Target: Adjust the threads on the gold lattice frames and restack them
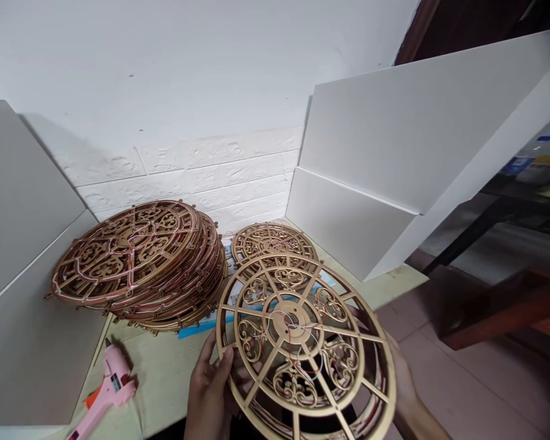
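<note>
My left hand (pixel 208 391) grips the lower left rim of a round gold filigree panel (pixel 293 324), probably laser-cut. My right hand (pixel 406 388) holds its right rim, with the fingers mostly hidden behind it. Thin red and white wires cross the panel's hub, and a deeper ring shows behind it at the bottom. Beyond the panel, a similar single panel (pixel 272 239) lies flat. Left of that is a tilted stack of several panels (pixel 128 250). A pink hot glue gun (pixel 112 385) lies near my left hand, untouched.
A pale work surface (pixel 165 379) carries these items, with blue-edged paper (pixel 197 327) under the panels. White boards (pixel 27 244) stand at the left and further boards (pixel 371 153) at the right, before a white brick-textured wall (pixel 187 174). Tiled floor (pixel 462 379) lies beyond the right edge.
</note>
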### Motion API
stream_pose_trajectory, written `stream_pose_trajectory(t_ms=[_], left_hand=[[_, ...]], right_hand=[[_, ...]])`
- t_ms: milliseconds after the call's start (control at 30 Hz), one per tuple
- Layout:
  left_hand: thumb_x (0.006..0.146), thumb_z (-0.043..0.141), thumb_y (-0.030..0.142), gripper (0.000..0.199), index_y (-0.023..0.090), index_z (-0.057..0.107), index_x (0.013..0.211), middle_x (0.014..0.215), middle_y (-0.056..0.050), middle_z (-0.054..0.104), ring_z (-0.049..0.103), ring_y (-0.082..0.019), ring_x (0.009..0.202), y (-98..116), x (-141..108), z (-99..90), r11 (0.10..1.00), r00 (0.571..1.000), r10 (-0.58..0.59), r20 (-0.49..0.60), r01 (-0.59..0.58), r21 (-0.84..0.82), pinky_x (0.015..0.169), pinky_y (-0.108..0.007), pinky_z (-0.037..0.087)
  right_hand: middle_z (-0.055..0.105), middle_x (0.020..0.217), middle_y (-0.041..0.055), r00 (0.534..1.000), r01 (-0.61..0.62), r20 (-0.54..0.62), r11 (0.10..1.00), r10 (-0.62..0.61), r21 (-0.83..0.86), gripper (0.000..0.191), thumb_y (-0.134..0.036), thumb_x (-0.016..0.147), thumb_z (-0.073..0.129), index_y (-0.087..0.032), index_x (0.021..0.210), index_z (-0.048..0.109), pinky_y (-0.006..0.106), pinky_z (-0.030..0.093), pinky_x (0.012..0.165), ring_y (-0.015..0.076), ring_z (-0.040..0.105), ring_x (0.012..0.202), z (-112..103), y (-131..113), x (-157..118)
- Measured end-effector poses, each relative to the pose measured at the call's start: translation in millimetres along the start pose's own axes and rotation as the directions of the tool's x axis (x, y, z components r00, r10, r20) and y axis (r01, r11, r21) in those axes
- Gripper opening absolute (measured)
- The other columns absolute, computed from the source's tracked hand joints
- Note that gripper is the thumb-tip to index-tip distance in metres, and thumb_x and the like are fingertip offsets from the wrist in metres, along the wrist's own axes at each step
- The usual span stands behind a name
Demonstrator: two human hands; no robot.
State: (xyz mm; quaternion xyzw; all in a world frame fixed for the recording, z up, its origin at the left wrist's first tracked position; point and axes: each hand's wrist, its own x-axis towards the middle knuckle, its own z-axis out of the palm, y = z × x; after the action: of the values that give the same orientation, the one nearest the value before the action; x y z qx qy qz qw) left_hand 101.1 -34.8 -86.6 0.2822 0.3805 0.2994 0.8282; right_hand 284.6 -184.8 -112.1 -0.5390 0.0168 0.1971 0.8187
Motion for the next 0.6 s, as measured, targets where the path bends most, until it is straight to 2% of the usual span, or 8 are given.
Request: stream_pose_trajectory(t_ms=[67, 167, 267, 333, 400, 500, 533, 600], left_hand=[[0.050, 0.092, 0.035, 0.095, 0.020, 0.046, 0.132, 0.076, -0.005, 0.074, 0.071, -0.024, 0.068, 0.0, 1.4, -0.7, 0.998, 0.999, 0.043, 0.008, -0.043, 0.039, 0.057, -0.027, 0.057], [0.056, 0.089, 0.041, 0.076, 0.018, 0.057, 0.121, 0.079, -0.006, 0.075, 0.069, -0.019, 0.064, 0.5, 4.1, -1.9, 0.966, 0.982, 0.185, -0.035, -0.175, 0.193, 0.057, -0.024, 0.056], [0.062, 0.083, 0.046, 0.058, 0.018, 0.066, 0.110, 0.093, -0.005, 0.076, 0.069, -0.018, 0.078, 1.3, 5.6, -2.3, 0.873, 0.922, 0.373, -0.104, -0.311, 0.375, 0.066, -0.019, 0.054], [0.066, 0.078, 0.047, 0.046, 0.020, 0.070, 0.102, 0.099, -0.004, 0.075, 0.068, -0.019, 0.090, 0.5, 5.9, -2.1, 0.818, 0.878, 0.458, -0.137, -0.356, 0.452, 0.074, -0.017, 0.052], [0.070, 0.075, 0.048, 0.040, 0.021, 0.072, 0.099, 0.102, -0.003, 0.074, 0.066, -0.019, 0.098, -2.0, 6.5, -2.0, 0.792, 0.845, 0.500, -0.188, -0.359, 0.494, 0.080, -0.018, 0.050], [0.070, 0.075, 0.050, 0.042, 0.021, 0.072, 0.099, 0.107, -0.004, 0.071, 0.062, -0.022, 0.104, -7.1, 9.1, -3.0, 0.783, 0.812, 0.535, -0.235, -0.372, 0.498, 0.083, -0.020, 0.048], [0.069, 0.075, 0.051, 0.042, 0.021, 0.072, 0.098, 0.107, -0.004, 0.070, 0.062, -0.023, 0.105, -8.4, 10.4, -3.6, 0.788, 0.809, 0.537, -0.240, -0.379, 0.486, 0.083, -0.021, 0.048], [0.066, 0.079, 0.049, 0.042, 0.021, 0.072, 0.097, 0.104, -0.004, 0.069, 0.061, -0.024, 0.106, -9.8, 13.4, -4.6, 0.849, 0.841, 0.476, -0.258, -0.363, 0.384, 0.082, -0.021, 0.049]], right_hand=[[0.072, 0.070, 0.0061, 0.997, -0.073, 0.008, 0.997, 0.073, 0.003, 0.057, -0.041, 0.046, 0.084, -0.022, 0.098, 0.073, 0.033, 0.053, 0.043, 0.0292, 0.068, 0.063, -0.1, 1.8, 0.1], [0.073, 0.072, 0.0055, 0.993, -0.107, 0.043, 0.994, 0.106, 0.022, 0.062, -0.042, 0.046, 0.083, -0.021, 0.104, 0.072, 0.033, 0.054, 0.046, 0.0291, 0.069, 0.065, 3.4, 4.1, -2.0], [0.072, 0.067, 0.0042, 0.993, -0.097, 0.074, 0.995, 0.095, 0.024, 0.060, -0.045, 0.049, 0.083, -0.021, 0.104, 0.072, 0.031, 0.054, 0.045, 0.0265, 0.069, 0.061, 6.9, 6.4, -6.4], [0.070, 0.060, 0.0027, 0.994, -0.079, 0.079, 0.997, 0.077, 0.023, 0.058, -0.047, 0.053, 0.082, -0.021, 0.103, 0.072, 0.029, 0.050, 0.040, 0.0237, 0.066, 0.054, 7.4, 7.7, -9.3], [0.067, 0.055, 0.0016, 0.994, -0.067, 0.086, 0.997, 0.064, 0.026, 0.057, -0.051, 0.056, 0.080, -0.021, 0.104, 0.072, 0.026, 0.046, 0.035, 0.0209, 0.062, 0.046, 6.8, 8.4, -11.5], [0.068, 0.059, 0.0022, 0.995, -0.072, 0.066, 0.996, 0.069, 0.042, 0.061, -0.051, 0.054, 0.081, -0.020, 0.106, 0.071, 0.025, 0.043, 0.032, 0.0189, 0.059, 0.043, 5.6, 8.5, -13.9], [0.069, 0.062, 0.0028, 0.996, -0.081, 0.050, 0.996, 0.078, 0.049, 0.064, -0.051, 0.051, 0.082, -0.021, 0.106, 0.071, 0.026, 0.044, 0.033, 0.0194, 0.060, 0.044, 5.4, 8.5, -14.6], [0.071, 0.068, 0.0037, 0.995, -0.098, 0.023, 0.994, 0.096, 0.056, 0.066, -0.050, 0.048, 0.084, -0.021, 0.106, 0.071, 0.028, 0.049, 0.038, 0.0215, 0.063, 0.050, 4.7, 9.0, -16.1]])
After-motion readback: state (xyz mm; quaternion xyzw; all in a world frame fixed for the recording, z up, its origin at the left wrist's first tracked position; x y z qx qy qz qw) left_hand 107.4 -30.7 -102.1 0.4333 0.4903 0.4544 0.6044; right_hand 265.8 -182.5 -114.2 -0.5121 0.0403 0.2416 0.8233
